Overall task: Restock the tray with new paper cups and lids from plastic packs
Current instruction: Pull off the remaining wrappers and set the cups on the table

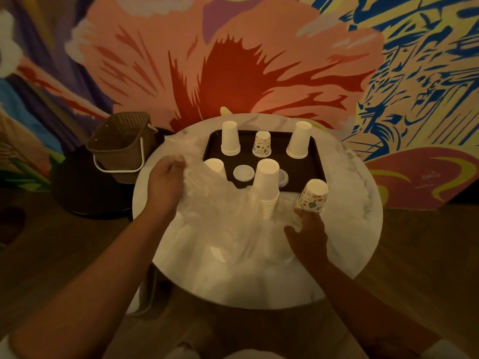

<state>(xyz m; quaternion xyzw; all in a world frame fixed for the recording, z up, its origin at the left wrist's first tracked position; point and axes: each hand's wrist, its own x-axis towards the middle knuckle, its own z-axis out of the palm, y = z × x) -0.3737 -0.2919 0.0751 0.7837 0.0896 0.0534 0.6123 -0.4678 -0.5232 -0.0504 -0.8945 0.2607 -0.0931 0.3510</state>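
The left hand [166, 182] has its fingers curled tight into a bunch of the clear plastic pack [220, 211], gripping it at the left edge of the tray. The right hand [308, 237] holds a printed paper cup [312, 195] by its lower rim with the fingertips. The light is too dim to show how far the fingers wrap, and the thumb sticks out to the left towards the plastic. This cup is upside down and tilted, with its base up and leaning slightly to the right, over the table just near the tray's near right corner.

The crumpled plastic spreads across the near half of the round marble table [350, 229]. A tall stack of white cups [267, 187] stands upright in it, mouths down, at the near edge of the black tray [315, 156].

On the tray there are:
- a white stack at the far left [230, 138]
- a white stack at the far right [299, 141]
- a second printed cup [261, 143] between those two stacks
- a white cup at the near left [215, 167], partly behind the plastic

All of these are inverted, with their long axes vertical.

Two clear lids lie flat on the tray. One lid [243, 173] is in the open, and the other [283, 177] is partly hidden behind the tall stack.

To the left, a brown woven basket [119, 146] with a white handle sits on a dark round stand.
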